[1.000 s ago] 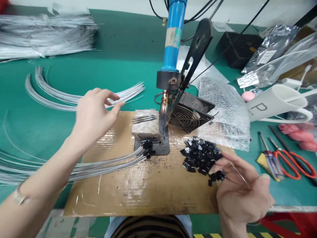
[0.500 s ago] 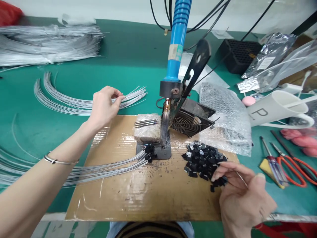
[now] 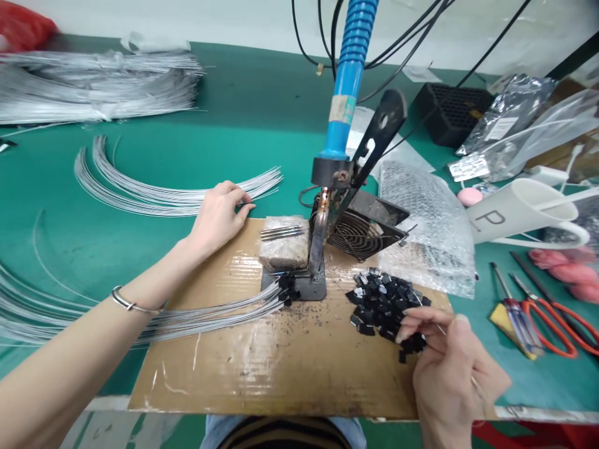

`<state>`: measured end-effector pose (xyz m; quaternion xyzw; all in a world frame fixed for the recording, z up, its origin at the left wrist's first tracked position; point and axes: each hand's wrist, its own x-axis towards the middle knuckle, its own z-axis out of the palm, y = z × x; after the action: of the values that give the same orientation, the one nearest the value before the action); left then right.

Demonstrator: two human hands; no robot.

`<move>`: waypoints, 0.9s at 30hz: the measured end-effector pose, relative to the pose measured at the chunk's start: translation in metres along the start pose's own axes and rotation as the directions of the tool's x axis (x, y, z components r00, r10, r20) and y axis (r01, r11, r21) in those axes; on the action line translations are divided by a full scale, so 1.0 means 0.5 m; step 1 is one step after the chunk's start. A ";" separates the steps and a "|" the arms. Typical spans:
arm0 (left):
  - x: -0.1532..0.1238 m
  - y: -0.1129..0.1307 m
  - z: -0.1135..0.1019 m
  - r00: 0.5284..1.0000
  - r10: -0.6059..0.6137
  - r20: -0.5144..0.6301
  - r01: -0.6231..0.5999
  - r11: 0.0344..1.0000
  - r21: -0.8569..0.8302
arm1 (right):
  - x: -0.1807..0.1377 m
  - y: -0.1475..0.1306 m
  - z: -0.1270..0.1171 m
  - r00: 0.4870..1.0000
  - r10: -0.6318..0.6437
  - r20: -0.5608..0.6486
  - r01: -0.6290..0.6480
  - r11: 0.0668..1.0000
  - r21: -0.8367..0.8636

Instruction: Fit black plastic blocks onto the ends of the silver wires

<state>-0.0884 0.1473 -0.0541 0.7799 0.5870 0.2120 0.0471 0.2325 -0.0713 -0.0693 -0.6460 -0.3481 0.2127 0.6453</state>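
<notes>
Your left hand (image 3: 219, 215) has its grip closed on the tips of the curved wires (image 3: 140, 198), far left, your right hand (image 3: 449, 368) seemingly pinches a thin wire (image 3: 438, 328) beside the black clips (image 3: 381, 302), near right; a hasty pull could tangle wires or graze the soldering iron (image 3: 346, 93).

My station in a small electronics assembly workshop: a green bench mat (image 3: 243, 125) covers the table, and a blue-handled soldering iron (image 3: 349, 81) stands clamped upright in a metal stand on a taped sheet of cardboard (image 3: 281, 368) speckled with dark crumbs, a small fan (image 3: 360, 227) just behind it. Bundles of silver wire (image 3: 93, 87) lie stacked at the far left, curved wires (image 3: 154, 193) fan out nearer me, and a heap of black plastic parts (image 3: 381, 302) sits on the cardboard. Bubble wrap (image 3: 425, 231), foil bags (image 3: 510, 109), red-handled scissors (image 3: 556, 318) and a screwdriver (image 3: 512, 305) crowd the right side; black cables (image 3: 407, 37) hang along the wall.
</notes>
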 end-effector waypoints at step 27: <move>-0.018 0.016 -0.030 0.989 -0.096 -0.112 0.039 0.901 -0.432 | -0.001 0.008 -0.008 0.999 -0.001 0.038 0.005 0.993 -0.116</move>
<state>-0.0891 0.1336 -0.0405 0.7141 0.5545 0.3848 0.1861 0.2358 -0.0742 -0.0728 -0.6778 -0.3731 0.2033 0.6000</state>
